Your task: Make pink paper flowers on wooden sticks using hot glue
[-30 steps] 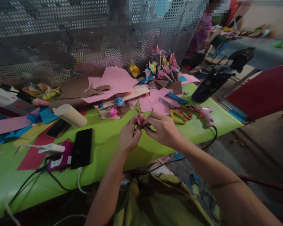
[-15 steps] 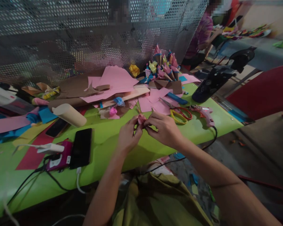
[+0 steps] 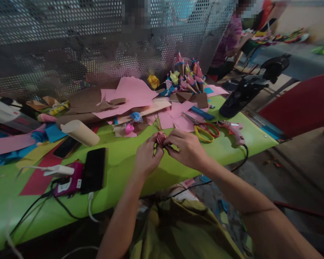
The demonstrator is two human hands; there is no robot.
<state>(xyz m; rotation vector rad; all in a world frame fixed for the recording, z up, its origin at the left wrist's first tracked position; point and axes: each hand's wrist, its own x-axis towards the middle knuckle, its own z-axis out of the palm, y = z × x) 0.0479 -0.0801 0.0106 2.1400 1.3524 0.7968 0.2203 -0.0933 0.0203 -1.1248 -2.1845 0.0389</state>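
Between my two hands is a small pink twisted paper piece (image 3: 161, 137), its folds gathered like a bud. My left hand (image 3: 148, 153) pinches it from the left, thumb against fingers. From the other side my right hand (image 3: 185, 147) grips its right edge with thumb and fingertips. Both hands are just above the green table (image 3: 118, 162). Beyond them lie pink paper pieces (image 3: 175, 117) and scissors with red and yellow handles (image 3: 205, 133). A pink glue gun (image 3: 235, 132) rests to the right of the scissors.
Paper cones with pink tops (image 3: 194, 77) cluster at the back, beside large pink paper (image 3: 132, 91). A black phone (image 3: 94, 169) and a purple power adapter (image 3: 71, 180) with cables lie left. A dark bottle (image 3: 240, 95) stands right. Another person (image 3: 230, 39) sits beyond.
The pink paper piece has turned slightly in my fingers and shifted a little left. Both hands keep their hold; the things on the table stay put.
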